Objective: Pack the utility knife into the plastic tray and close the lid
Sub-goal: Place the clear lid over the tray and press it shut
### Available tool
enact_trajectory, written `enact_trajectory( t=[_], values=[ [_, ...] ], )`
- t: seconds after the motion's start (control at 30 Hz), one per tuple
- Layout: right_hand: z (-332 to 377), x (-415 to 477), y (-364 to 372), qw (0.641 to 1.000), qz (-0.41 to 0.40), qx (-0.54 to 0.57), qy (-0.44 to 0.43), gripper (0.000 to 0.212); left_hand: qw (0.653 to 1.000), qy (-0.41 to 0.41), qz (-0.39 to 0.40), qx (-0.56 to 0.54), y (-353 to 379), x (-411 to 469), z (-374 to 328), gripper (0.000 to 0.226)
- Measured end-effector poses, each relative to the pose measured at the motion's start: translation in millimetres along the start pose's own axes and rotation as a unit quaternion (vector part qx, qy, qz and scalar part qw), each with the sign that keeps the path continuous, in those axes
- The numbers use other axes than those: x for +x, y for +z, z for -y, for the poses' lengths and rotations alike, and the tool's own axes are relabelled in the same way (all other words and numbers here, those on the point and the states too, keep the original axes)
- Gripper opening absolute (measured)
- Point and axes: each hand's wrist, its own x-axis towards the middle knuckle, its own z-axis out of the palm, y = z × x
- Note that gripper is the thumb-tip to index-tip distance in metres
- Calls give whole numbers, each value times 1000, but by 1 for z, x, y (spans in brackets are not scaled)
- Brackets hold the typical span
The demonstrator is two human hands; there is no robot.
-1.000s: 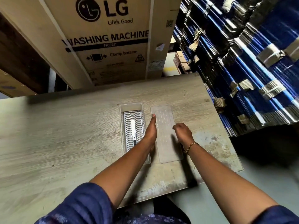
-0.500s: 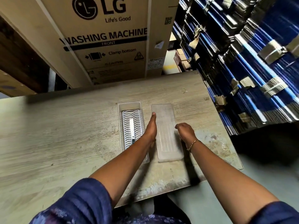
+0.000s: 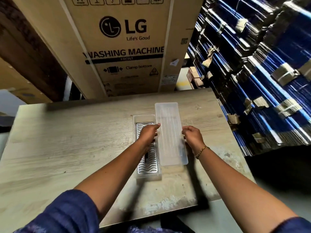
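Note:
A clear plastic tray [image 3: 144, 118] with a ribbed silver insert lies on the wooden table. The utility knife [image 3: 146, 156] rests inside it, mostly hidden under my left wrist. A long translucent lid [image 3: 170, 132] is raised off the table just right of the tray, overlapping its right edge. My left hand [image 3: 149, 132] pinches the lid's left edge. My right hand [image 3: 192, 137] grips its right edge.
The table [image 3: 67, 148] ends close to me and on the right. A tall LG washing machine carton [image 3: 121, 47] stands behind its far edge. Stacks of blue-and-black flat packs [image 3: 252, 73] crowd the right side.
The lid lay flat on the table with both hands at its sides. Both hands now grip its edges and it has been lifted and shifted away from me.

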Motion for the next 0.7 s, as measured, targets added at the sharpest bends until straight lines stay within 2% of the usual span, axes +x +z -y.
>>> enact_trajectory(
  t=[0.2,0.33,0.7],
  values=[
    [2,-15,42,999,52,4,-11,23,995,13,-96,19,-47,8,19,20],
    [-7,-24,63,997,77,-13,-17,21,987,17,-150,60,-69,5,32,25],
    [-27,-33,85,996,82,-35,-18,28,974,41,-193,112,-84,2,52,22]
  ],
)
